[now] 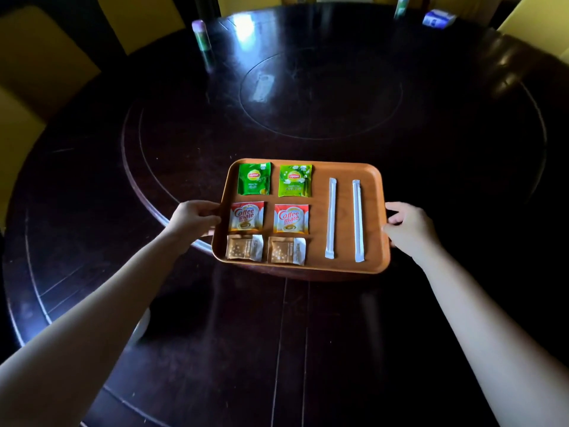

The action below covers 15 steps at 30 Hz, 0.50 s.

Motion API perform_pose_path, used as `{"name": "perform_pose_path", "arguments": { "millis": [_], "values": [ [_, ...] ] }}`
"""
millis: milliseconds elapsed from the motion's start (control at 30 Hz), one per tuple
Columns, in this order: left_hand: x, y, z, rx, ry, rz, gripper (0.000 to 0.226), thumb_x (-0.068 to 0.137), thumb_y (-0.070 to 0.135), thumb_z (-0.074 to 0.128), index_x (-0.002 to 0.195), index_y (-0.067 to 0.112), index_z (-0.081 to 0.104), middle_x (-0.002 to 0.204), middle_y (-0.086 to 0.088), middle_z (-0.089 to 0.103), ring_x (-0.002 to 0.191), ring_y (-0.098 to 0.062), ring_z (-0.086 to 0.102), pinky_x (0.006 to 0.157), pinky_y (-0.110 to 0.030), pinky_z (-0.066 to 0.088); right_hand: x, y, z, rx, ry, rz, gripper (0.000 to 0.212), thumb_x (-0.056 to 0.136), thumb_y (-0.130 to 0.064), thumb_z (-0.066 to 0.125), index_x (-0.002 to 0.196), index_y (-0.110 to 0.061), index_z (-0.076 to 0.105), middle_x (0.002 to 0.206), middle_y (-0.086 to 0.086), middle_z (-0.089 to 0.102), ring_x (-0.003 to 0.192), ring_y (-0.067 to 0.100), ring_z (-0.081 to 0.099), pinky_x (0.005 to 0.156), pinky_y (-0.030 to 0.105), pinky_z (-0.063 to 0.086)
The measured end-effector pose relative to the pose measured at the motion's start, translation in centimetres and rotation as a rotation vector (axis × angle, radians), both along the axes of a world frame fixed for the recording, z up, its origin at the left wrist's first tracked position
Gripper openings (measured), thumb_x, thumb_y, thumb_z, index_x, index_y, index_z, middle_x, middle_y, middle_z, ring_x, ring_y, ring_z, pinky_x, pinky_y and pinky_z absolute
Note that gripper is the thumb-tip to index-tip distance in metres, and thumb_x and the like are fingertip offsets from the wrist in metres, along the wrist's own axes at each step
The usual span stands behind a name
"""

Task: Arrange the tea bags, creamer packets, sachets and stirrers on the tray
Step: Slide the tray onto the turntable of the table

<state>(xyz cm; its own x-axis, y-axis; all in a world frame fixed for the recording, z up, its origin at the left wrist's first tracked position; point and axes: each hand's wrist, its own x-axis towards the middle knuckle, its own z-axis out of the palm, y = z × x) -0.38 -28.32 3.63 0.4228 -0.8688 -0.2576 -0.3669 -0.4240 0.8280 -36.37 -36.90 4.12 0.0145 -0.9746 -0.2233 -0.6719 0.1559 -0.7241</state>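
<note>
Round dark wooden table (308, 334), glossy, with an inlaid ring and a circular centre section (320, 94). At far left of the tabletop stood an upright green cylinder with a pale cap (202, 37); label unreadable. At far right, a blue-and-white carton (437, 18), blurred. Yellow chairs (46, 57) surrounded the table.

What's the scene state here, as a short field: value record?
surface: dark round wooden table
container: orange-brown rounded rectangular wooden tray
far row: two green Lipton tea bags, side by side
middle row: two red-and-white Coffee-mate creamer packets
near row: two brown-and-clear sachets
right part of tray: two long white-wrapped stirrers, roughly parallel, apart
left hand: gripping the tray's left edge
right hand: gripping the tray's right edge
background: pale bottle and blue-white carton at the table's far side
</note>
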Motion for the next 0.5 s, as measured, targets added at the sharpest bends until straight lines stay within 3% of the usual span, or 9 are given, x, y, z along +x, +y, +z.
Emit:
{"name": "perform_pose_path", "arguments": {
  "millis": [133,267,500],
  "values": [
    [0.5,-2.3,-0.7,0.016,0.054,0.023,0.032,0.078,-0.012,0.058,0.103,0.004,0.067,0.056,0.004,0.069,0.050,-0.002,0.063,0.053,-0.015,0.055,0.8,-2.1,-1.1,0.008,-0.013,-0.018,0.048,0.079,-0.004,0.062,0.126,-0.014,0.056,0.096,0.009,0.063,0.088,0.031,0.065,0.082,0.048,0.056],
    [0.3,-3.7,-1.2,0.017,0.080,0.020,0.032,0.078,-0.015,0.055,0.105,-0.001,0.064,0.070,-0.009,0.065,0.046,-0.004,0.063,0.046,-0.014,0.052,1.0,-3.8,-1.3,0.002,0.029,-0.014,0.047,0.079,-0.006,0.063,0.125,-0.016,0.057,0.091,0.005,0.062,0.087,0.029,0.065,0.082,0.048,0.056],
    [0.4,-4.7,-2.4,0.022,0.043,-0.001,0.031,0.077,-0.012,0.057,0.106,-0.002,0.065,0.074,-0.008,0.066,0.049,-0.004,0.064,0.057,-0.019,0.057,0.9,-5.0,-2.1,0.013,0.108,-0.013,0.046,0.079,-0.004,0.061,0.124,-0.016,0.058,0.097,0.009,0.067,0.077,0.027,0.067,0.080,0.046,0.057]
  ]
}}
